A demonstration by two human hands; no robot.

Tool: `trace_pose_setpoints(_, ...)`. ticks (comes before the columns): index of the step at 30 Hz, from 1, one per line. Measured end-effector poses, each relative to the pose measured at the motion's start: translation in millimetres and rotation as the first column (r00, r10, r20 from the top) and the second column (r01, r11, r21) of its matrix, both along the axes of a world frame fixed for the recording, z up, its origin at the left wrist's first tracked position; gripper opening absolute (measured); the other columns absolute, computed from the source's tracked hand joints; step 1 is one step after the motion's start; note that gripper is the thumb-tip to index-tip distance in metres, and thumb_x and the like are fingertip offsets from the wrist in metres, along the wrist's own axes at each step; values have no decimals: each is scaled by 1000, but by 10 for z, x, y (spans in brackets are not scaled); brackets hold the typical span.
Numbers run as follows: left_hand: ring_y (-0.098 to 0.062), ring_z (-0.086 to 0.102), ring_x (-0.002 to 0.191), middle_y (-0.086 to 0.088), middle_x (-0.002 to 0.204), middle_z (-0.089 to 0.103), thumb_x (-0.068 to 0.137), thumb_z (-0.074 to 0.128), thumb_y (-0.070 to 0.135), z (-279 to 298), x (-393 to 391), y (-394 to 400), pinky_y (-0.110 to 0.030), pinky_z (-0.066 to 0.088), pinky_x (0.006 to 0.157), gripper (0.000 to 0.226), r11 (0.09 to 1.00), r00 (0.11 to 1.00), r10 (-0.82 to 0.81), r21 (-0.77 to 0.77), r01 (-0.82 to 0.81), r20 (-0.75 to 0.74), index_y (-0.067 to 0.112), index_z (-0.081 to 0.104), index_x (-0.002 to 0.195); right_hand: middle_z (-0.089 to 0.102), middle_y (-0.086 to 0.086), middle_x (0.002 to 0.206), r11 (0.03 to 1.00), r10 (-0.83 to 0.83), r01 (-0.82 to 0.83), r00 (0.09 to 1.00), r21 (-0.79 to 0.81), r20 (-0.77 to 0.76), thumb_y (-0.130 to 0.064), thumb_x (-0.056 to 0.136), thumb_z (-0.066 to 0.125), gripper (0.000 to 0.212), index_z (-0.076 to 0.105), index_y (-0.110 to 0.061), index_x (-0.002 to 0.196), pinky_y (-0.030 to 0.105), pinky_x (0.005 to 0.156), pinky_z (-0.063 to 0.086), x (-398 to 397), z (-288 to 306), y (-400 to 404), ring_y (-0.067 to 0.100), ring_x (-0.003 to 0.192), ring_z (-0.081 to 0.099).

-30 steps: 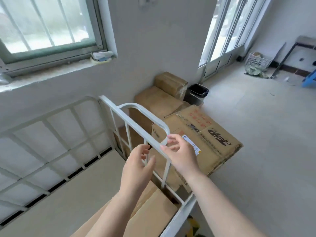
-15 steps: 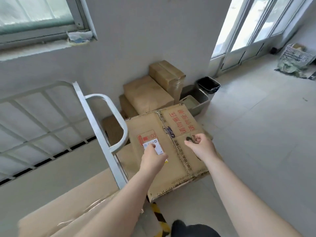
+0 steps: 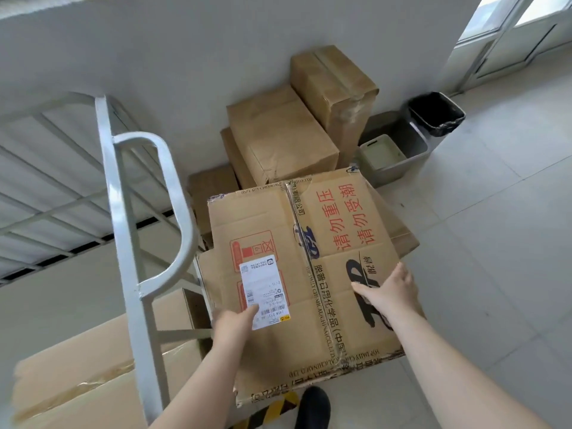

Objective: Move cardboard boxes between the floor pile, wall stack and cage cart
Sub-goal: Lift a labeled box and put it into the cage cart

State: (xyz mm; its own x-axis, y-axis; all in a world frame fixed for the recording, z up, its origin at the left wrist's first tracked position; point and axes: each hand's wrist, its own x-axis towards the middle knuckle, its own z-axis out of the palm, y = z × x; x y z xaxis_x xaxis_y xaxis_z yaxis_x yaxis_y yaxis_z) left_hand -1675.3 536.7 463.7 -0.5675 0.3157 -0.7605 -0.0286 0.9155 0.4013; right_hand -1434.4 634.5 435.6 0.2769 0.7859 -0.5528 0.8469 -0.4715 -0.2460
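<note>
A large printed cardboard box (image 3: 297, 283) fills the centre of the view, its flat top creased, scuffed and frayed at the near edge, a taped seam running down the middle between red characters and a dark brushed logo. A white shipping label (image 3: 264, 291) is stuck on its left half. The person's left hand (image 3: 235, 322) rests on the top at about 7 o'clock, fingers straight, one fingertip touching the label's lower edge. The right hand (image 3: 388, 289) lies flat at about 4 o'clock, fingers spread apart and reaching over the box's right edge; neither hand is curled round anything.

Beyond the box, at 12 o'clock, plain brown cartons form the wall stack (image 3: 281, 140) against a pale plaster wall, their skins wrinkled and dented; the tallest carton (image 3: 335, 85) stands upright at 1 o'clock with glossy tape over its top. At 9 o'clock stands the cage cart (image 3: 133, 243), white painted steel tube with a rounded loop handle and barred sides. Inside it, at 8 o'clock, lies a broad flat carton (image 3: 83, 376) with clear tape across it.

At 2 o'clock a grey plastic bin (image 3: 399, 156) sits beside a black-lined wastebasket (image 3: 436, 113) on smooth pale floor tiles (image 3: 495, 227). A dark shoe tip (image 3: 312, 404) and yellow-black striped tape (image 3: 272, 410) show at 6 o'clock.
</note>
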Motion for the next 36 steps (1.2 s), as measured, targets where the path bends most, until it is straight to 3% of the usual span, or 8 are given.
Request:
trace_pose_setpoints(3,-33,48,124,-14,134,51,81,73,27,-199,-36,80,-41,38,103,76,986,987,136,84,-143,80,0,31,138,16,13,157,997,-71,70,997,-39,-8,-67,62,73,126,6,-7,150,55,111,27,100,-179,163,32,142,23)
trace_pose_setpoints(8,-31,55,113,-7,120,58,73,80,28,-247,-7,191,-39,44,96,76,942,963,258,201,-268,72,6,36,132,49,12,134,982,-190,190,961,-23,-202,-65,50,80,109,36,-10,133,56,98,43,299,-333,354,34,121,49)
trace_pose_setpoints(12,-25,56,111,8,113,57,74,75,35,-88,130,215,-33,42,92,60,950,990,115,300,-84,-87,21,46,125,54,10,125,972,-210,228,950,51,-232,-70,51,76,101,41,-13,128,53,92,48,538,-120,271,33,112,53)
trace_pose_setpoints(16,-20,59,103,7,112,62,59,66,53,332,247,277,-46,51,87,61,922,978,-54,366,126,-201,29,51,113,58,10,118,955,-217,248,958,163,-189,-73,59,69,91,44,-12,122,47,85,50,787,372,139,33,104,55)
trace_pose_setpoints(24,-19,59,94,4,99,61,66,75,42,1570,243,261,-32,43,62,43,796,911,-68,528,295,-408,22,52,96,58,9,117,882,-182,269,951,387,-249,-73,63,67,87,46,-11,121,41,79,48,803,1646,70,33,103,56)
trace_pose_setpoints(29,-21,54,104,4,107,58,63,73,51,2243,41,13,-41,50,76,52,729,854,-4,583,358,-519,26,50,102,58,8,117,822,-135,306,924,480,-357,-72,65,66,86,45,-12,123,44,82,49,550,2150,-165,32,104,56)
trace_pose_setpoints(32,-18,54,104,6,107,57,65,74,46,2557,-166,-212,-38,48,75,49,685,841,63,636,355,-538,28,51,104,58,7,114,784,-94,316,911,534,-401,-71,66,66,82,45,-13,120,45,84,48,330,2410,-338,31,104,56)
trace_pose_setpoints(36,-19,50,115,4,122,54,68,73,48,2949,-619,-670,-46,48,90,72,649,786,169,668,365,-595,25,45,130,58,5,114,734,29,300,882,609,-470,-68,68,66,80,45,-13,122,42,83,46,-174,2752,-613,29,104,54)
